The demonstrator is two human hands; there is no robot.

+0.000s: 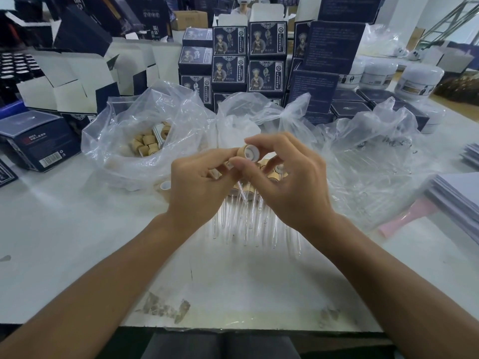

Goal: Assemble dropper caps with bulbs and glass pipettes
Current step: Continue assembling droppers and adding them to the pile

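Tabletop (77,242) near edge scuffed. Pipettes (246,224) lay fanned under hands. Left hand (197,185) and right hand (287,177) both pinched one cap (247,152), held above pipettes. Beyond, bag (145,141) held more caps; boxes (248,60) stacked behind.
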